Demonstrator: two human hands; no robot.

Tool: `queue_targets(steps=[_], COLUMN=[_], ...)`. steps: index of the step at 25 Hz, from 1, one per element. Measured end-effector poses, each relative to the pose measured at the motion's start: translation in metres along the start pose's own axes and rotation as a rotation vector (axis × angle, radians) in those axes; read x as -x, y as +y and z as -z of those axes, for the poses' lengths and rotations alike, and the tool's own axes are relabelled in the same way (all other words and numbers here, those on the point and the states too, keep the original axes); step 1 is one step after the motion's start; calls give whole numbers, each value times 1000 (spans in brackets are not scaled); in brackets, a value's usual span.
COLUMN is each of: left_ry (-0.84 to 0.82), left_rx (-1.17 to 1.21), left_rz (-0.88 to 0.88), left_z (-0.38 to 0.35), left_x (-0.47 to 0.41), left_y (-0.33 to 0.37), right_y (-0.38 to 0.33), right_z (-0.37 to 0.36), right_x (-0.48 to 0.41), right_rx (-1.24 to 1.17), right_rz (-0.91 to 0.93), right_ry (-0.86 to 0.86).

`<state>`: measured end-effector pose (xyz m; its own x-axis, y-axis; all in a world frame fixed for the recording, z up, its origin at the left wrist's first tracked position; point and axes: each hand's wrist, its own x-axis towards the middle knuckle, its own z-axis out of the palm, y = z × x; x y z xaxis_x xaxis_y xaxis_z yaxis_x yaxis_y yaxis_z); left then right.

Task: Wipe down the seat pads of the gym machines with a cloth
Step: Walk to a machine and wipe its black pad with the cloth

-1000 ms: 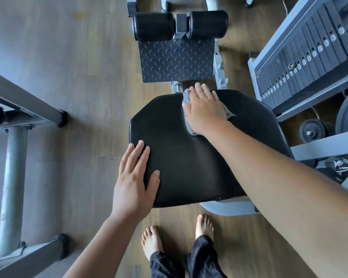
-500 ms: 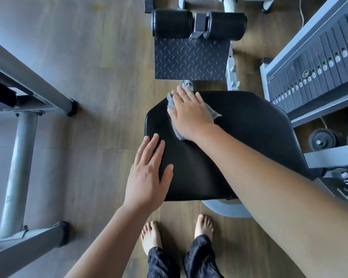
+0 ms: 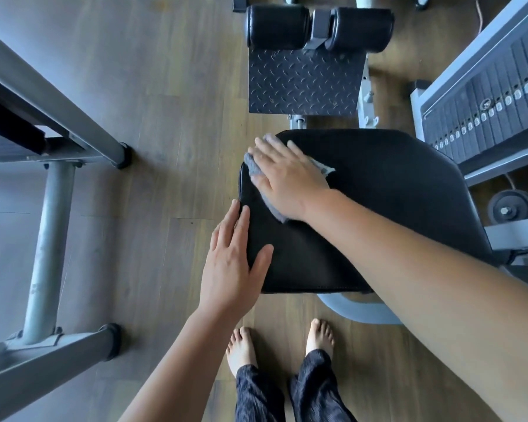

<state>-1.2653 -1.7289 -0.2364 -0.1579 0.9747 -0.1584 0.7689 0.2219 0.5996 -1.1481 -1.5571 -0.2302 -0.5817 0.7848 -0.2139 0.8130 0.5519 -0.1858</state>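
Right hand point(image 3: 290, 175) is lying flat, fingers extended, pressing a grey cloth point(image 3: 254, 166) onto the far-left corner of the black seat pad point(image 3: 393, 208). Cloth is mostly covered by the palm; edges are sticking out on the left, near the wrist and at the right by the thumb. Not a fist grip, just an open palm pinning it down.

Left hand point(image 3: 233, 264) is open too, resting flat on the pad's left edge, thumb on the top surface, fingers running along the rim. It is holding nothing.

Right forearm is crossing the pad diagonally and hiding much of its near-right part.

Surroundings: diamond-plate footplate point(image 3: 305, 82) just beyond the pad, two black roller pads point(image 3: 319, 27) sitting above that. Weight stack point(image 3: 488, 108) is standing close on the right, with a small pulley wheel point(image 3: 511, 208) below it. Grey steel frame point(image 3: 52, 226) of another machine is occupying the left side, well apart from the seat. Wood floor point(image 3: 165, 86) underneath. Bare feet point(image 3: 241, 350) are standing right at the near edge of the pad.
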Motion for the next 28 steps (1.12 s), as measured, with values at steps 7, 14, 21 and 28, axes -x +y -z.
queue_targets(steps=[7, 14, 21, 28], left_ry=[-28, 29, 15, -14], left_rx=[-22, 41, 52, 44], left_rz=[-43, -36, -37, -40], left_z=[9, 15, 22, 24], left_x=[14, 29, 27, 30], left_y=[-10, -21, -32, -39], right_y=[-2, -67, -45, -71], right_z=[0, -26, -13, -32], right_x=[14, 119, 15, 103], right_rx=[-4, -63, -34, -84], right_rz=[179, -36, -251, -117], right_ry=[-48, 59, 48, 65])
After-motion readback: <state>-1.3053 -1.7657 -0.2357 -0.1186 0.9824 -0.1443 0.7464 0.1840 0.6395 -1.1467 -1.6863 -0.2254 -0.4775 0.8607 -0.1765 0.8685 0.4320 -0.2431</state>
